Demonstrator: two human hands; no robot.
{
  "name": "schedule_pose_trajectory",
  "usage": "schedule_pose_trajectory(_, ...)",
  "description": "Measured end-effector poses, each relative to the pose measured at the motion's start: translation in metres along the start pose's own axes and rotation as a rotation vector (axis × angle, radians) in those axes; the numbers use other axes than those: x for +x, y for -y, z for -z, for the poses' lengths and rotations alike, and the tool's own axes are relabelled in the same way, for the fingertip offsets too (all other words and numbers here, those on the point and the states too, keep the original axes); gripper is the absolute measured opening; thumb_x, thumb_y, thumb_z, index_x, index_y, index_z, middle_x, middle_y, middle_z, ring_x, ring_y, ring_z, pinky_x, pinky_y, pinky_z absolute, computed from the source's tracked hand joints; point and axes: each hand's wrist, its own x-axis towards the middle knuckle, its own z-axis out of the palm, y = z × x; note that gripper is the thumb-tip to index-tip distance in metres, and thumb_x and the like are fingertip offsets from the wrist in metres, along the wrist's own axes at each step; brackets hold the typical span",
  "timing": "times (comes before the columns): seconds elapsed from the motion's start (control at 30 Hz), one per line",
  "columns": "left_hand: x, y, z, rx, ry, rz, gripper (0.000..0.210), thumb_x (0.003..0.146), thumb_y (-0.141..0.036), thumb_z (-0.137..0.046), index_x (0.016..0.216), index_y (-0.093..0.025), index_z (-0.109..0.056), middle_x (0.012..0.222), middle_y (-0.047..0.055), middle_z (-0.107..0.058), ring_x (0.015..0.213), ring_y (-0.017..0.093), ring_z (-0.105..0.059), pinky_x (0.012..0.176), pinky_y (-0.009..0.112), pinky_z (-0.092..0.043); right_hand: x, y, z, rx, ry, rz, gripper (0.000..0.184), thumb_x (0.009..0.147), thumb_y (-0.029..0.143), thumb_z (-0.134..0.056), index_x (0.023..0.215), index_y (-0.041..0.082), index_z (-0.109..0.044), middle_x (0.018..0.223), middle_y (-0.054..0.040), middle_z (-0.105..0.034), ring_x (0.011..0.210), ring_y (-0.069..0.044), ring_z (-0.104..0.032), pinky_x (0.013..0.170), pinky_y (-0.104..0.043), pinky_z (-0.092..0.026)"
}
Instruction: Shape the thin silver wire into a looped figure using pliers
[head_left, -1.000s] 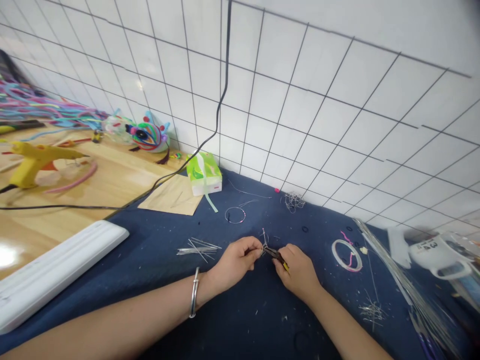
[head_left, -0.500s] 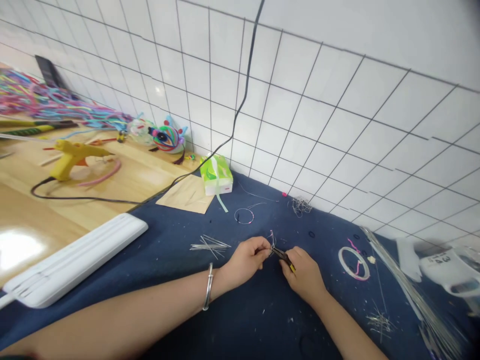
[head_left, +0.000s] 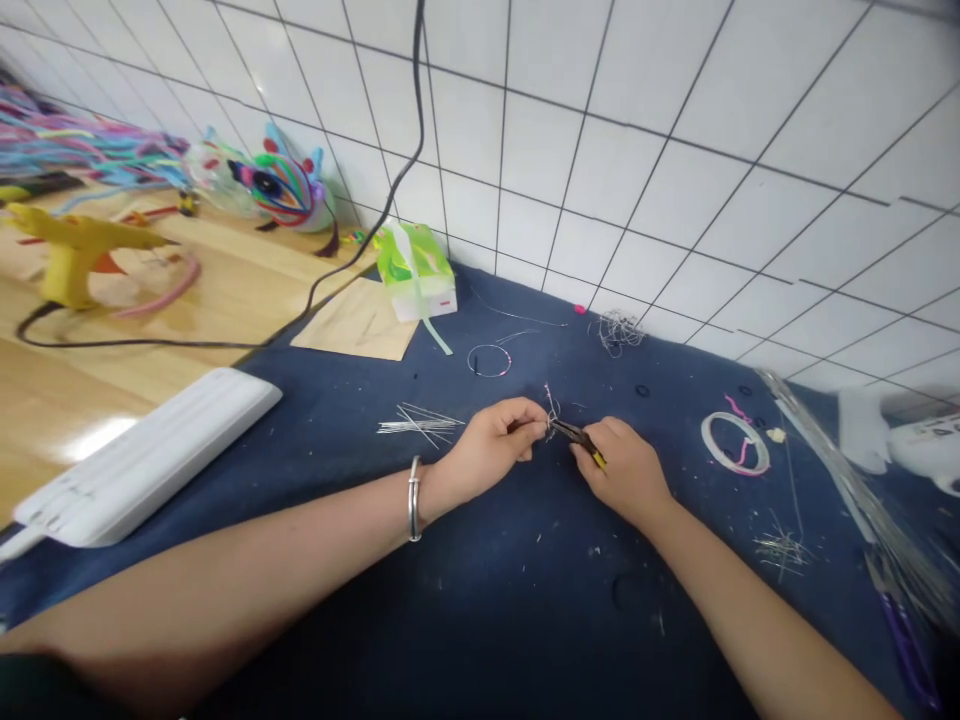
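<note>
Between the pinched thumb and fingers of my left hand (head_left: 504, 440) is a small bent wire piece (head_left: 553, 408), with a pinkish bit at its upper end. My right hand (head_left: 624, 470) is wrapped around pliers (head_left: 581, 437) with dark jaws and yellow on the handle. The jaw tips meet the wire piece right beside my left fingertips; whether they are clamped on it is too small to tell. Left of my left hand lies a bunch of straight wires (head_left: 420, 424). Behind the hands rests a thin wire ring (head_left: 489, 361) with pink marks.
A white power strip (head_left: 150, 455) and a yellow glue gun (head_left: 75, 250) are at left. Toward the wall stand a green tissue box (head_left: 417, 270) and tangled wire (head_left: 619, 330). At right lie a tape roll (head_left: 709, 440), wire clippings (head_left: 781, 548), long wires (head_left: 847, 480) and a purple-handled tool (head_left: 907, 640).
The view has shifted down and closer, so the hands and table appear higher. The purple-handled tool shows more at right. Both hands keep their hold, wire and pliers still together.
</note>
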Motion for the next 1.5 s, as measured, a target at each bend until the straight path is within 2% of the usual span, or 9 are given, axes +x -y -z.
schedule_pose_trajectory(0.3,0.002,0.005,-0.001,0.022,-0.039,-0.023,0.010,0.083,-0.021,-0.046,0.086,-0.016,-0.054,0.065,-0.003,-0.048,0.053,0.006,-0.044,0.052,0.019,-0.039,0.002,-0.001,0.001,0.039,-0.014,-0.007,0.018,0.085,0.031,-0.043,0.079,0.017,-0.053,0.074,-0.0035,-0.050,0.075,-0.015,-0.047,0.069,-0.026,-0.037)
schedule_pose_trajectory(0.6,0.002,0.010,0.000,0.146,-0.084,-0.076,0.012,0.082,-0.016,-0.045,0.085,-0.017,-0.056,0.069,-0.002,-0.051,0.054,0.006,-0.047,0.052,0.019,-0.041,0.002,-0.002,0.002,0.021,-0.011,0.006,0.021,0.086,0.031,-0.041,0.076,0.017,-0.053,0.073,-0.0037,-0.050,0.072,-0.015,-0.046,0.067,-0.025,-0.037)
schedule_pose_trajectory(0.9,0.002,0.007,0.000,0.164,-0.077,-0.079,0.012,0.082,-0.017,-0.045,0.083,-0.016,-0.057,0.068,-0.002,-0.051,0.054,0.006,-0.047,0.053,0.019,-0.041,0.002,-0.002,-0.001,0.001,-0.045,0.009,0.023,0.086,0.031,-0.042,0.073,0.017,-0.053,0.069,-0.0027,-0.049,0.069,-0.013,-0.047,0.065,-0.024,-0.036)
schedule_pose_trajectory(1.2,0.003,0.004,0.002,0.141,-0.030,-0.024,0.013,0.084,-0.020,-0.043,0.082,-0.016,-0.055,0.062,-0.002,-0.048,0.052,0.007,-0.045,0.052,0.020,-0.038,0.003,-0.002,0.000,0.033,-0.052,0.042,0.025,0.086,0.031,-0.040,0.070,0.017,-0.054,0.066,-0.0019,-0.050,0.065,-0.012,-0.048,0.061,-0.022,-0.036)
schedule_pose_trajectory(1.5,0.005,0.002,0.001,0.076,-0.008,0.024,0.012,0.084,-0.020,-0.043,0.080,-0.015,-0.053,0.062,-0.003,-0.046,0.052,0.006,-0.043,0.051,0.019,-0.037,0.002,-0.003,-0.001,0.027,-0.022,0.036,0.028,0.087,0.035,-0.041,0.069,0.017,-0.052,0.064,-0.0014,-0.050,0.061,-0.011,-0.047,0.059,-0.022,-0.035)
